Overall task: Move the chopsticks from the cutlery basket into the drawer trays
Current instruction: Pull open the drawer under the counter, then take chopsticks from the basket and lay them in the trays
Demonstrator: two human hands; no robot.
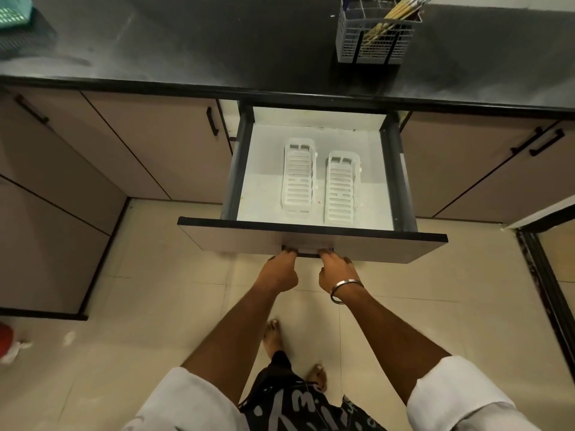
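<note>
A grey cutlery basket stands on the dark counter at the upper right, with several wooden chopsticks leaning out of it. Below the counter a drawer is pulled out. Two white slotted trays lie side by side on its white floor, the left tray and the right tray, both with nothing in them. My left hand and my right hand both grip the handle under the drawer's front panel. A metal bangle circles my right wrist.
The dark counter runs across the top, with a green basket at its far left. Closed cabinet doors with black handles flank the drawer. My bare feet stand on the beige tiled floor. A dark door frame rises at the right.
</note>
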